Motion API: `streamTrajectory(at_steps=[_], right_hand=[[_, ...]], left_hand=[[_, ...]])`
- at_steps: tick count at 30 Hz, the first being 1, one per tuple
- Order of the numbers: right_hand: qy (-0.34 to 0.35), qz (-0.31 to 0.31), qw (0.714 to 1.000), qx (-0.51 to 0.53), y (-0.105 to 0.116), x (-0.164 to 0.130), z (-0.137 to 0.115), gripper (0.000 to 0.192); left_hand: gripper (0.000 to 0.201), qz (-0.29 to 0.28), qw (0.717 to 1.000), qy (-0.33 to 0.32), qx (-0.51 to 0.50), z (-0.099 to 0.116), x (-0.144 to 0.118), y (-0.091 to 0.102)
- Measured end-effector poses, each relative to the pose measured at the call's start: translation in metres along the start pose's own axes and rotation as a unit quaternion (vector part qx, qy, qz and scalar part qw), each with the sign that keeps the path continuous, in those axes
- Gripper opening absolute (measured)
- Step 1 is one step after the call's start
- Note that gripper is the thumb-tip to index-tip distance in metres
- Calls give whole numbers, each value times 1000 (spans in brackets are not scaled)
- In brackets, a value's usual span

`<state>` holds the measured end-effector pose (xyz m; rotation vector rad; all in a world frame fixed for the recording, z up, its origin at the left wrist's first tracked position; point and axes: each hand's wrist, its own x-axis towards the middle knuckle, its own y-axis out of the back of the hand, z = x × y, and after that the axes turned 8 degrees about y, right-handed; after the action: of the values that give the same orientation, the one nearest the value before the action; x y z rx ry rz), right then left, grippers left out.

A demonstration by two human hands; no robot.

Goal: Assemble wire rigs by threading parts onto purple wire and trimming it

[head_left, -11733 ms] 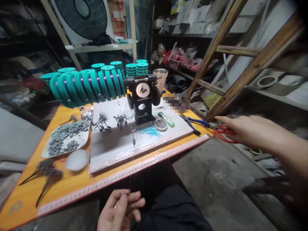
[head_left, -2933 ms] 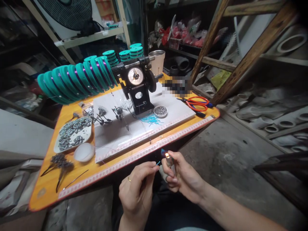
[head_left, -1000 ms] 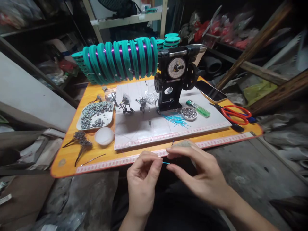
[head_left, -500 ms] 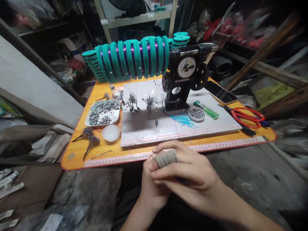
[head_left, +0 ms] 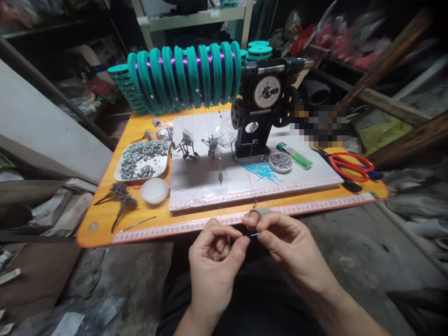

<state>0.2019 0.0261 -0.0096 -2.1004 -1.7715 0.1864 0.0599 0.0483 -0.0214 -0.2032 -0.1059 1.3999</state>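
Worktop (head_left: 105, 224) carries wht board (head_left: 297, 179). Teal spool row (head_left: 189, 77) overhangs its rear, adj. to blk counter unit (head_left: 259, 105). My R hand (head_left: 292, 235) pinches, thumb + finger, the short blue piece (head_left: 255, 234), held betw. both hands just off the worktop's near edge. My L hand (head_left: 217, 259) has thumb/index closed, apparently on the thin dk line (head_left: 248, 234) at the piece's L end. Caution: excess pull could, I judge, snap the line; a slack R pinch could drop the piece below the worktop; fingertips blocking the view could cause misalignment.
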Motion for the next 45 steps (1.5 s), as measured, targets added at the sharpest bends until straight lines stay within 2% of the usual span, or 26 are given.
streamTrajectory(at_steps=[4, 7, 10, 16, 23, 26, 29, 34, 45], right_hand=[[-57, 18, 995, 84, -4, -6, 6, 6], [-83, 13, 990, 111, -7, -8, 7, 7], [-83, 6, 990, 113, -7, -9, 8, 8], [-78, 2, 992, 100, -5, -12, 8, 6], [-72, -15, 994, 85, -4, -14, 12, 4], [-64, -4, 993, 98, -6, -13, 13, 7], [-83, 4, 987, 140, -8, -13, 11, 2], [-135, -19, 974, 183, -10, -13, 7, 4], [-142, -37, 974, 172, -11, -15, 5, 6]], left_hand=[[4, -4, 1000, 7, 6, 0, -1, -1], [5, -11, 999, 17, 30, 0, -3, -1], [7, -2, 999, 14, 46, 1, -5, -2], [12, -15, 998, -50, 31, 6, -4, -4], [10, -5, 998, -50, 37, 6, -5, -6], [9, -5, 998, -54, 44, 7, -5, -6], [10, -15, 998, -53, 41, 7, -6, -5], [10, -16, 999, -30, 38, 8, -7, -7], [10, 2, 997, -30, 65, 7, -9, -9]])
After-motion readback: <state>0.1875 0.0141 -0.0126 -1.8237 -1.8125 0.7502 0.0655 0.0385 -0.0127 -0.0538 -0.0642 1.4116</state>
